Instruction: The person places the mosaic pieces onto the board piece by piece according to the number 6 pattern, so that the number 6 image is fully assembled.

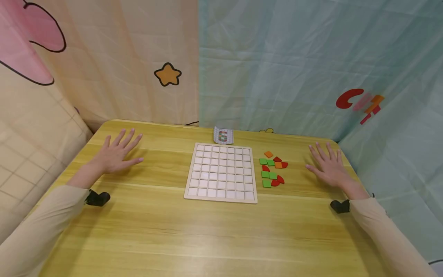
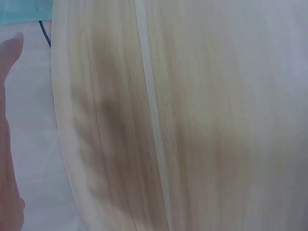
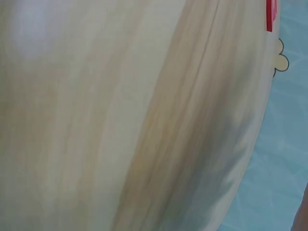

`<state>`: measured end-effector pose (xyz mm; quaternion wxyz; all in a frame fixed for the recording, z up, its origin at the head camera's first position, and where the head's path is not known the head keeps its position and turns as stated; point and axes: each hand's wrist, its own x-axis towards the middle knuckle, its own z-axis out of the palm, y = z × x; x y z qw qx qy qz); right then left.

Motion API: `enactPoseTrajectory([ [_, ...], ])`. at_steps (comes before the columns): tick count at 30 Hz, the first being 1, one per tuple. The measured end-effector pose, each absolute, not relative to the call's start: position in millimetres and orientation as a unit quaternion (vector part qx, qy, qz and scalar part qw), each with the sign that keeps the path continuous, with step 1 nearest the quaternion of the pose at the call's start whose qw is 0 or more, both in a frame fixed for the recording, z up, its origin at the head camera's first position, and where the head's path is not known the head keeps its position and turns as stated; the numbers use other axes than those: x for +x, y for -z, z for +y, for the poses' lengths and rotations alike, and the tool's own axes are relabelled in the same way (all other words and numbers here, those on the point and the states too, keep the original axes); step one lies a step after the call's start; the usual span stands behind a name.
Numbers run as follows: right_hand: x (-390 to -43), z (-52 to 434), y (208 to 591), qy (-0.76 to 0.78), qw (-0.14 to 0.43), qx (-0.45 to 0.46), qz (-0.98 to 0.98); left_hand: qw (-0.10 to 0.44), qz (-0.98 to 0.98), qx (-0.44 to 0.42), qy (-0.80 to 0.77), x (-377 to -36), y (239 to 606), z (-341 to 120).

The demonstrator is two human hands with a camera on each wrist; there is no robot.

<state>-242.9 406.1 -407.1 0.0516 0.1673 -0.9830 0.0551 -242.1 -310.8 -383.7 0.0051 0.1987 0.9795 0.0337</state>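
Observation:
My left hand (image 1: pixel 115 154) is held over the left part of the table with its fingers spread and nothing in it. On the other side, my right hand (image 1: pixel 328 165) is spread the same way, also holding nothing. Between them lies a pale grid board (image 1: pixel 221 173) with square cells. To its right are several flat tiles: green squares (image 1: pixel 265 174), orange squares (image 1: pixel 268 154) and red rounded pieces (image 1: pixel 280 179). The right hand is nearest these tiles, well apart from them. A small patterned card (image 1: pixel 223 135) lies behind the board.
The wooden table (image 1: pixel 207 238) reaches back to hanging curtains (image 1: pixel 294 69) with printed shapes. A black wrist mount (image 1: pixel 98 198) sticks out from the left sleeve, and a similar mount (image 1: pixel 340 206) from the right one. In the left wrist view, a thin dark cord (image 2: pixel 44 33) shows beyond the table edge.

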Motion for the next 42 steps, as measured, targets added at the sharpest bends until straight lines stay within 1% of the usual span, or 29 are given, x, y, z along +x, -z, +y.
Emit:
enactPoseTrajectory([
  [11,-238.2,394.1,402.4,-0.053,0.074,0.164,-0.982,0.014,0.978,0.200,-0.050,-239.5,379.7,-296.9],
  [19,-231.8,378.5,398.6,-0.087,0.064,0.157,-0.982,-0.003,0.974,0.223,-0.036,-235.3,384.7,-285.7],
  [28,-231.5,358.3,404.1,-0.133,0.101,0.170,-0.971,-0.024,0.960,0.276,-0.053,-230.1,394.8,-261.3],
  [33,-234.6,349.1,407.5,-0.175,0.107,0.161,-0.965,-0.006,0.957,0.282,-0.063,-229.8,395.4,-242.2],
  [37,-237.1,341.8,407.3,-0.222,0.086,0.134,-0.962,0.011,0.953,0.295,-0.065,-230.8,396.0,-227.3],
  [42,-239.4,334.8,409.6,-0.259,0.064,0.114,-0.957,0.048,0.944,0.319,-0.073,-233.2,398.2,-209.2],
])
